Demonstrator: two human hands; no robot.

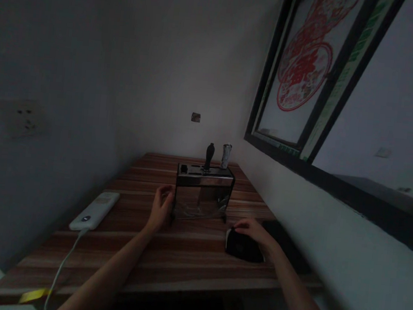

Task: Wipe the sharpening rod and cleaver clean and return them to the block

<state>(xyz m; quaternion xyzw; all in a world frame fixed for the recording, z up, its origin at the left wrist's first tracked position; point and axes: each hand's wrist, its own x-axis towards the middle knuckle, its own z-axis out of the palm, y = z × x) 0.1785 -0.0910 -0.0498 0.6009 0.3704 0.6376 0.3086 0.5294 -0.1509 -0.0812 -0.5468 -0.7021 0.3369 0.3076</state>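
Note:
A black and silver box-shaped device (pixel 206 178) stands on thin legs at the middle of the table. From its top rise a black handle (pixel 209 156) and a silver cylinder (pixel 226 156). My left hand (pixel 160 206) is beside the device's left leg, its fingers curved with thumb and forefinger apart; whether the fingertips touch the leg I cannot tell. At the right front lies a small black pouch (pixel 244 246) with a pale edge. My right hand (pixel 254 230) reaches over it, fingers pinched on its upper left corner.
A white power bank (pixel 95 211) lies at the table's left, its white cable (pixel 61 263) running over the front edge past a yellow tag (pixel 34 296). A dark flat item (pixel 287 245) lies against the right wall. Walls enclose the wood-grain table (pixel 181 269) at left, back and right.

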